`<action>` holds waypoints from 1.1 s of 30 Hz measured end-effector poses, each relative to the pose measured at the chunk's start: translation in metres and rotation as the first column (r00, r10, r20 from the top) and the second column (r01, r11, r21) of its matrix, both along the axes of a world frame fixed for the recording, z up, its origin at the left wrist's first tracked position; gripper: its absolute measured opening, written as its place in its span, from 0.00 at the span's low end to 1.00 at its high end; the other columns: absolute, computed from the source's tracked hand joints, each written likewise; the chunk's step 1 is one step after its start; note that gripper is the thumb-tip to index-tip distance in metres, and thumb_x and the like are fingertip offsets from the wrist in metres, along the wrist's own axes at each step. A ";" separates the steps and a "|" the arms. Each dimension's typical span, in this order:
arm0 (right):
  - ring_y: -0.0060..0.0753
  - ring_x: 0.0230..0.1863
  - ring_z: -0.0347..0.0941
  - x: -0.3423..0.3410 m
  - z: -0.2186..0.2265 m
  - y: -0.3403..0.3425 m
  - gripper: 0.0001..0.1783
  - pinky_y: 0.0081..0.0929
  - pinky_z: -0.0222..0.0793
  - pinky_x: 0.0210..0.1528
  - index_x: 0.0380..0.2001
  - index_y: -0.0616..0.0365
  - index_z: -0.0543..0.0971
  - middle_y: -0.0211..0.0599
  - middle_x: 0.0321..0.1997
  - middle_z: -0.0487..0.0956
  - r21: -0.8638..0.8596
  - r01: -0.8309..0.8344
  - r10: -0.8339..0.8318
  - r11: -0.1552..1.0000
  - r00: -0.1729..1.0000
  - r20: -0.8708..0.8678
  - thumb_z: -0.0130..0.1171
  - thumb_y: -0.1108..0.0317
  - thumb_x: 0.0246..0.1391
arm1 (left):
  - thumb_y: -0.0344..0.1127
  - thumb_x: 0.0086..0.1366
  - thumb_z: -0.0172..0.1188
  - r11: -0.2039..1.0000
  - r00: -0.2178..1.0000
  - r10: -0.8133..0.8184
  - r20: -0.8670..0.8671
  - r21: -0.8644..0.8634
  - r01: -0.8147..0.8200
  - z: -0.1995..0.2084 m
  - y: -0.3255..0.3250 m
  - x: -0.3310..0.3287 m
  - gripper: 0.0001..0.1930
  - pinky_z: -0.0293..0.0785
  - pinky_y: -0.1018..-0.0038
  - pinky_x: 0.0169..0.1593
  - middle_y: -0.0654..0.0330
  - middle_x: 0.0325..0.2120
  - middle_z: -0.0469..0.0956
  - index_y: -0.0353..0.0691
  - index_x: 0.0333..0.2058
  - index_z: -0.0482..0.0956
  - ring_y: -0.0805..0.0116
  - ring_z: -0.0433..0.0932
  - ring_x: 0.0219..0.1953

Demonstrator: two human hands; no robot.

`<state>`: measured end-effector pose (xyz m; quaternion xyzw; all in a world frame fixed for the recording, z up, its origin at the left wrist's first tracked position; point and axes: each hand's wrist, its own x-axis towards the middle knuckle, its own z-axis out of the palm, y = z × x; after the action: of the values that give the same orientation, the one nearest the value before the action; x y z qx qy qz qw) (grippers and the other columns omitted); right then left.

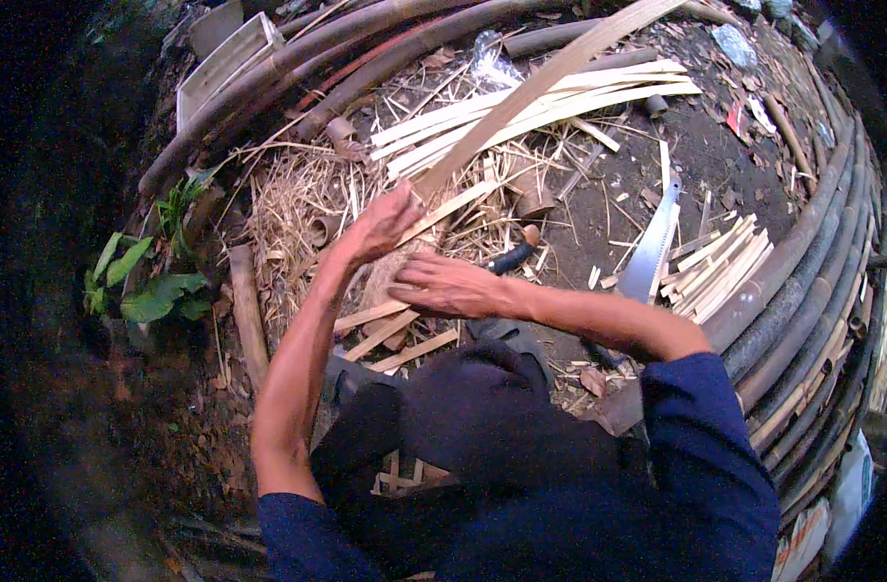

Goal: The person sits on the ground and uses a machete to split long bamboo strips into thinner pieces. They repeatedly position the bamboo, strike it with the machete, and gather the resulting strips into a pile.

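Note:
A long, flat brown bamboo slat (521, 112) slants from the far right down toward my hands. My left hand (390, 223) is closed around its near part. Close below, my right hand (453, 284) lies with fingers stretched leftward beside the slat's lower part; the fingertips' underside is hidden. Just beyond the right wrist sits a dark curved handle (511, 258) with a brown rounded end; what it belongs to is hidden. Several pale split strips (380, 330) lie below my hands, near my dark-clothed legs.
Long pale strips (550, 102) are stacked ahead on shavings (298, 204). A handsaw blade (649, 247) lies right, beside a pile of short sticks (723, 267). Bamboo poles (803, 281) line the right side, more poles (366, 48) the back. A leafy plant (162, 291) grows left.

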<state>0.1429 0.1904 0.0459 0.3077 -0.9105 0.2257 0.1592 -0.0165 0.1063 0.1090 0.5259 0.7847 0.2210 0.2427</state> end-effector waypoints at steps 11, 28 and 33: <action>0.49 0.47 0.67 0.289 -0.126 0.041 0.20 0.37 0.62 0.51 0.52 0.64 0.70 0.54 0.44 0.70 0.188 0.863 -0.808 0.468 0.332 0.486 0.49 0.65 0.59 | 0.51 0.64 0.52 0.949 0.908 0.235 0.347 0.122 -0.292 -0.196 -0.041 -0.016 0.23 0.71 0.58 0.39 0.44 0.34 0.76 0.35 0.45 0.70 0.49 0.76 0.38; 0.56 0.46 0.68 0.314 -0.135 0.038 0.28 0.43 0.65 0.47 0.56 0.59 0.65 0.57 0.48 0.69 0.410 0.775 -0.829 0.481 0.250 0.500 0.54 0.62 0.53 | 0.55 0.65 0.50 0.828 0.714 0.301 0.632 0.198 -0.525 -0.248 -0.039 0.006 0.22 0.67 0.67 0.34 0.62 0.24 0.69 0.37 0.32 0.72 0.68 0.65 0.28; 0.57 0.46 0.68 0.300 -0.117 0.019 0.29 0.47 0.64 0.44 0.56 0.60 0.64 0.55 0.45 0.71 0.462 0.716 -0.822 0.524 0.281 0.496 0.56 0.66 0.49 | 0.43 0.62 0.56 0.936 0.951 0.201 0.237 0.240 -0.257 -0.162 -0.060 0.020 0.17 0.70 0.61 0.36 0.42 0.27 0.73 0.33 0.38 0.69 0.48 0.72 0.29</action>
<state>0.4430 0.2093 -0.0715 -0.2625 -0.9475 0.1451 -0.1112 0.0035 0.0462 -0.0527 0.4323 0.7737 0.4059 0.2229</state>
